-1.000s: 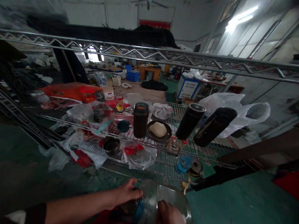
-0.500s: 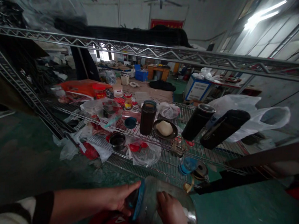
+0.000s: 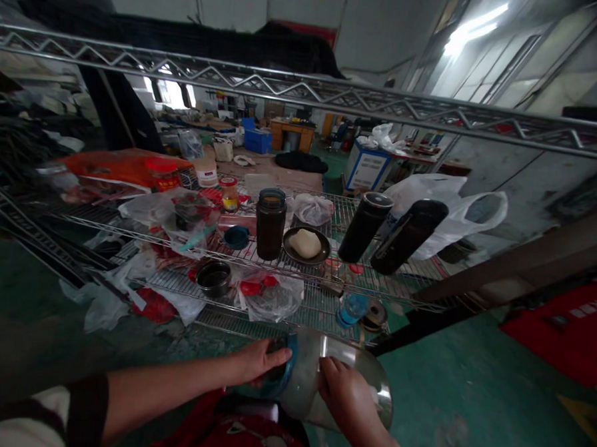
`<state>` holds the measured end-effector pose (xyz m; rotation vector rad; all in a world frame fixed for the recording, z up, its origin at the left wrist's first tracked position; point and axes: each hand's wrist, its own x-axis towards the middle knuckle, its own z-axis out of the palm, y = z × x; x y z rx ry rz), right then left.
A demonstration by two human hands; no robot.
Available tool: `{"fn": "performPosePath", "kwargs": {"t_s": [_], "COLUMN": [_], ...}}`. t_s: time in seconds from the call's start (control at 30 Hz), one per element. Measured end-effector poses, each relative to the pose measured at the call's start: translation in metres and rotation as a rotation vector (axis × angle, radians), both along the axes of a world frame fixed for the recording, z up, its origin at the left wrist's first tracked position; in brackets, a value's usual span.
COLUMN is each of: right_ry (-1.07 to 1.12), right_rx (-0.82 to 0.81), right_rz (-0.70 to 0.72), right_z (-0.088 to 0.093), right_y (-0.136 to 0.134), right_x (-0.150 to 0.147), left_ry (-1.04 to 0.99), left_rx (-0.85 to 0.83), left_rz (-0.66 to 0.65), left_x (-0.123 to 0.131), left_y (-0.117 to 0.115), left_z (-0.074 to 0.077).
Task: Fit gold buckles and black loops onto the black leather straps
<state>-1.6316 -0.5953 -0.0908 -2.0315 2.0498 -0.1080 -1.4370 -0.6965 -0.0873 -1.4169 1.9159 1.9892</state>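
Note:
A large shiny cylindrical container (image 3: 305, 377) with a blue rim lies on its side low in front of me, its rounded base to the right. My left hand (image 3: 264, 360) is closed on the blue-rimmed end, thumb over the edge and other fingers partly hidden. Against the container's side, my right hand (image 3: 343, 386) is curled into a fist, with a bright strip (image 3: 323, 346) just above its fingers. Whether that strip is a handle or a reflection I cannot tell. Past my hands, a blue-tinted clear bottle (image 3: 353, 310) stands on a lower shelf.
On the wire rack (image 3: 217, 242) stand a brown bottle (image 3: 270, 225), a dark plate (image 3: 321, 255) with a pale lump on it, two leaning black flasks (image 3: 366, 227), (image 3: 410, 237), and a metal bowl (image 3: 213, 279). Plastic bags (image 3: 274, 301) lie below. A red object (image 3: 568, 324) is at right.
My view has shifted, so the rack appears further left and higher. Both hands stay at the container, its base end showing more, and the bright strip now shows above my right fist.

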Motion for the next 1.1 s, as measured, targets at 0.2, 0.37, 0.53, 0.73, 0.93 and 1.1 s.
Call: {"fn": "performPosePath", "kwargs": {"t_s": [0.2,0.37,0.53,0.73,0.93,1.1], "right_ry": [-0.017,-0.005,0.142,0.169,-0.349,-0.401], "right_rx": [0.079,0.064,-0.073,-0.184,-0.005,0.056], "right_rz": [-0.022,-0.067,0.005,0.121,-0.039,-0.009], "right_z": [0.015,0.016,-0.004,-0.033,-0.041,-0.059], "right_y": [0.0,-0.004,-0.001,-0.001,-0.008,-0.017], "right_x": [-0.019,-0.017,0.012,0.026,-0.017,-0.02], "left_ry": [0.085,0.054,-0.066,-0.101,0.125,0.198], "left_rx": [-0.196,-0.221,-0.016,0.013,-0.548,-0.848], "left_rz": [-0.106,-0.059,-0.037,-0.119,-0.411,-0.681], "left_x": [0.002,-0.004,-0.01,0.001,0.016,0.024], "left_y": [0.0,0.002,0.004,0.003,0.001,-0.016], "left_z": [0.01,0.009,-0.011,-0.027,0.007,0.005]}}
